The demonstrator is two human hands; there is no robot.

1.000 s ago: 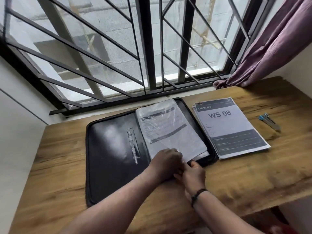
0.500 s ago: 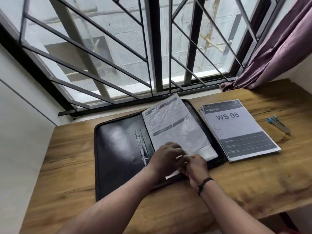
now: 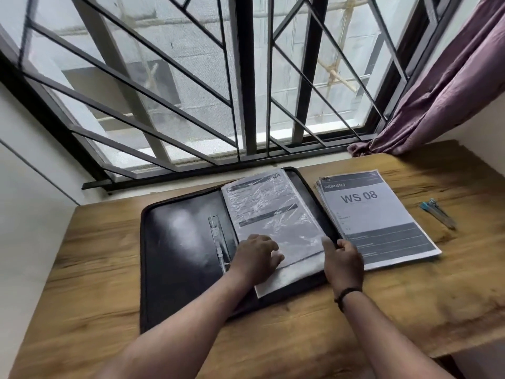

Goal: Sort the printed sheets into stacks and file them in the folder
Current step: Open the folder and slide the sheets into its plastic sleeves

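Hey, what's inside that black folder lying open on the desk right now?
The black folder holds clear plastic sleeves with a printed sheet showing through the top one, plus a metal clip along the spine. The left hand covers part; the sheets underneath are hidden.

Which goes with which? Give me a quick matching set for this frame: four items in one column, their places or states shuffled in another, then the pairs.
Items
1. open black leather folder
2. stack of printed sheets headed WS 08
3. blue and silver pens
4. left hand

Places
A. far right on the wooden table
B. flat on the clear plastic sleeve
C. beside the folder's right edge
D. middle of the table, below the window

Pairs: 1-D, 2-C, 3-A, 4-B
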